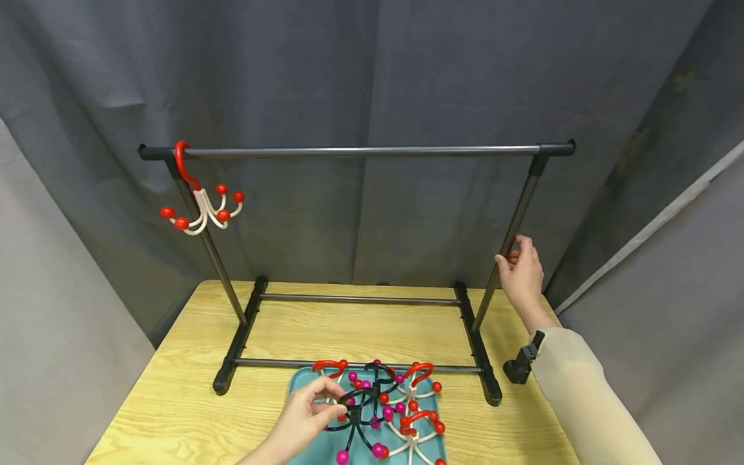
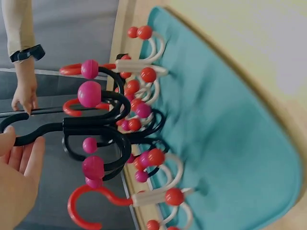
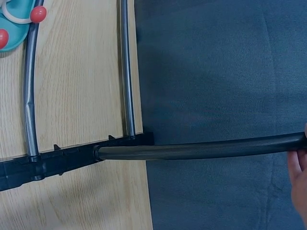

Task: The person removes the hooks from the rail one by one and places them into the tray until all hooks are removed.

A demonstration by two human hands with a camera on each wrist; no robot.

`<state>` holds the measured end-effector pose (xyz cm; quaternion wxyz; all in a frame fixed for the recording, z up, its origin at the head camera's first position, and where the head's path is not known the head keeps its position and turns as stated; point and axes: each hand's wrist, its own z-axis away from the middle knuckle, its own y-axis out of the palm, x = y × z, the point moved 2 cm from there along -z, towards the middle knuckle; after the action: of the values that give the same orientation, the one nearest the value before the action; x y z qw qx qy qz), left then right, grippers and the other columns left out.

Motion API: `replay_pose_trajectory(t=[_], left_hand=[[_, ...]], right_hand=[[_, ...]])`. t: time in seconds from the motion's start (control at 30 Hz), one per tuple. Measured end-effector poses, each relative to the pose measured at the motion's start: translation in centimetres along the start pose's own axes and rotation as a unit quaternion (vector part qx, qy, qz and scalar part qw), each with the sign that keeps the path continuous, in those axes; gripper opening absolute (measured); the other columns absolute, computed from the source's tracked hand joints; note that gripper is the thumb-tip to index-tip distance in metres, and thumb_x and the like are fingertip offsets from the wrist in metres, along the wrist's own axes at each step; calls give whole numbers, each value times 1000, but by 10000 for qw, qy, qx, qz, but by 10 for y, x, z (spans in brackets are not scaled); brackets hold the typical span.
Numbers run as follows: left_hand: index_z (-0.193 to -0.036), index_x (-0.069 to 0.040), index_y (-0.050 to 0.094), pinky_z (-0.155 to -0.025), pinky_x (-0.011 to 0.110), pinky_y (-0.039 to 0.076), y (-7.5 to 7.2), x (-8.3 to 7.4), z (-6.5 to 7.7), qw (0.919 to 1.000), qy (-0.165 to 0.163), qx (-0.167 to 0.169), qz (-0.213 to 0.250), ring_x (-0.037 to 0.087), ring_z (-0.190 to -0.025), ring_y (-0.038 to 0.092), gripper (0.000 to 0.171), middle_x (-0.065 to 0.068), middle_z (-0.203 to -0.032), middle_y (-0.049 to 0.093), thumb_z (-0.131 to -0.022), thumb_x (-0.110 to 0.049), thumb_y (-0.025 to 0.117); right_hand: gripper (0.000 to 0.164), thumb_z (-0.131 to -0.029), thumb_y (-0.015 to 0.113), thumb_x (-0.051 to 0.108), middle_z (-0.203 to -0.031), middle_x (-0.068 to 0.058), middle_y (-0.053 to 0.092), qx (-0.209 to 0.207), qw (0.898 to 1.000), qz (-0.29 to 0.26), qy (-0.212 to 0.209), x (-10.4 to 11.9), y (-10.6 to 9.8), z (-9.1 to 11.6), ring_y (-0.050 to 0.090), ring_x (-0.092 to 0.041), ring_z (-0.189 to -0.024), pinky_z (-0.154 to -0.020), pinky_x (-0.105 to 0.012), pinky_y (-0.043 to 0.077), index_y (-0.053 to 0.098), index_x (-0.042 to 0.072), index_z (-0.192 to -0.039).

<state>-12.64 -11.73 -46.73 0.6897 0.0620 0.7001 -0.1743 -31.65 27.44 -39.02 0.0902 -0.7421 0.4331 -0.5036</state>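
Note:
My left hand (image 1: pixel 305 413) pinches the hook of a black multi-arm hanger (image 1: pixel 356 418) with magenta ball tips. In the left wrist view that black hanger (image 2: pixel 86 125) is over the teal tray (image 2: pixel 235 139), in front of other hangers. My right hand (image 1: pixel 523 278) holds the right post (image 1: pixel 521 213) of a dark metal rack about midway up. At the left end of the rack's top bar (image 1: pixel 372 152), a white hanger (image 1: pixel 203 205) with a red hook and red ball tips hangs beside the left post.
Several more hangers, red-and-white ones (image 1: pixel 411 394) and black ones with magenta tips, crowd the tray at the table's front. The rack's black feet (image 1: pixel 241 349) and lower bars (image 1: pixel 360 299) stand on the wooden table (image 1: pixel 157 400). Grey curtains (image 1: pixel 279 77) surround it.

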Motion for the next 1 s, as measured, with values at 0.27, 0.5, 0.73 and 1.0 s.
replay_pose_trajectory(t=[0.27, 0.5, 0.73, 1.0], left_hand=[[-95, -1, 57, -69, 23, 52, 17, 20, 2, 9997, -47, 227, 51, 8, -88, 59, 18, 10, -99, 58, -81, -8, 65], [-94, -2, 55, -62, 20, 50, 24, 40, 1, 9999, -19, 155, -43, 9, -83, 58, 18, 8, -97, 55, -80, -7, 66], [-92, -1, 53, -68, 21, 52, 31, 56, 1, 9996, -20, 261, 116, 17, -88, 61, 18, 9, -96, 54, -79, -3, 66], [-96, -3, 53, -74, 25, 52, 32, 58, 0, 9995, -14, 326, -17, 16, -91, 59, 22, 9, -100, 55, -79, -6, 68]], right_hand=[[48, -88, 59, 15, -106, -21, 52, 25, 10000, 15, 46, -2, 0, 1, 58, -35, -95, -86, -46, 44, 36, 5, -129], [47, -88, 59, 16, -106, -21, 51, 5, 10000, -11, 43, -2, 0, 0, 58, -35, -95, -87, -46, 43, 37, 6, -129], [47, -88, 58, 17, -106, -21, 51, -20, 10000, 15, 25, -1, 0, 0, 58, -36, -95, -88, -47, 41, 37, 5, -128], [46, -88, 59, 16, -105, -21, 52, -81, 10000, 26, -14, -2, 1, 1, 58, -36, -94, -87, -47, 43, 37, 5, -128]])
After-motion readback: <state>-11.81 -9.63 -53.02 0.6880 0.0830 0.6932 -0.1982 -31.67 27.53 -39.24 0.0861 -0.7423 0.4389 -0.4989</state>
